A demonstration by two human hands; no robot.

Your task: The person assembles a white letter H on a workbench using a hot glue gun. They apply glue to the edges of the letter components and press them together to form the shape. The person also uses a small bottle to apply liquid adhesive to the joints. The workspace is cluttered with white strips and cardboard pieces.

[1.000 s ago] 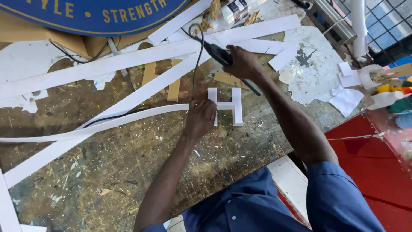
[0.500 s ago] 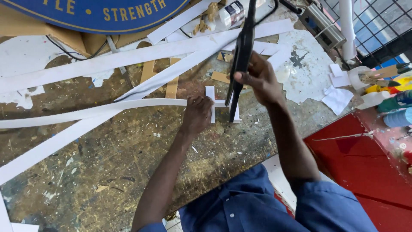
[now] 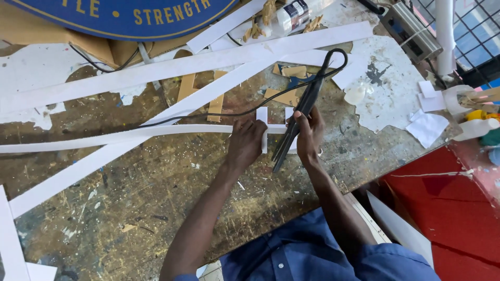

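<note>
My right hand (image 3: 308, 136) grips a long black two-armed tool (image 3: 306, 106) with a cord looping off its top end. Its lower tips sit against a small white letter-shaped piece (image 3: 263, 117) on the workbench. My left hand (image 3: 246, 145) presses on that white piece and on the end of a long thin white strip (image 3: 120, 136) that runs off to the left. The black cord (image 3: 208, 115) trails left across the bench toward the back.
Several long white strips (image 3: 172, 70) cross the scarred wooden bench (image 3: 130, 208). A blue round sign (image 3: 130, 15) lies at the back. Brown card scraps (image 3: 216, 104), a glue bottle (image 3: 291, 13), white offcuts (image 3: 427, 125) and a red surface (image 3: 448, 208) lie to the right.
My right hand has swung the black tool from the far side of the bench down to the white piece. The left hand stayed pressed on the piece.
</note>
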